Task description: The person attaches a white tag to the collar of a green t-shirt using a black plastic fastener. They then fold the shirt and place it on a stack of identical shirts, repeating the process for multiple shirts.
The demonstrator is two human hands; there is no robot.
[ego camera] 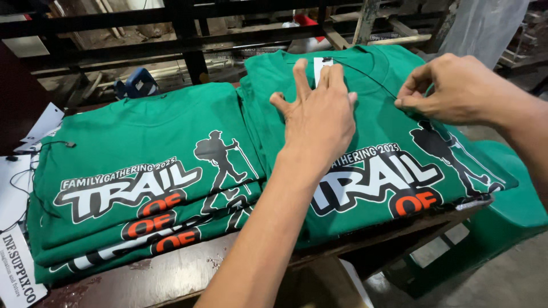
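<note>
A folded green T-shirt (399, 137) with a white, black and orange print and a hiker figure lies on the right of a brown wooden table (171, 274). My left hand (319, 114) lies flat on its chest, fingers spread, fingertips at a white hang tag (319, 64) near the collar. My right hand (456, 88) pinches a thin black string (371, 77) that runs from the tag across the shirt. To the left sits a stack (142, 188) of several identical folded green shirts.
White paper tags with black strings (17, 188) lie at the table's left edge. A blue tool (137, 82) rests behind the stack. A dark metal frame (188, 40) runs across the back. A green plastic seat (508, 211) stands at the right.
</note>
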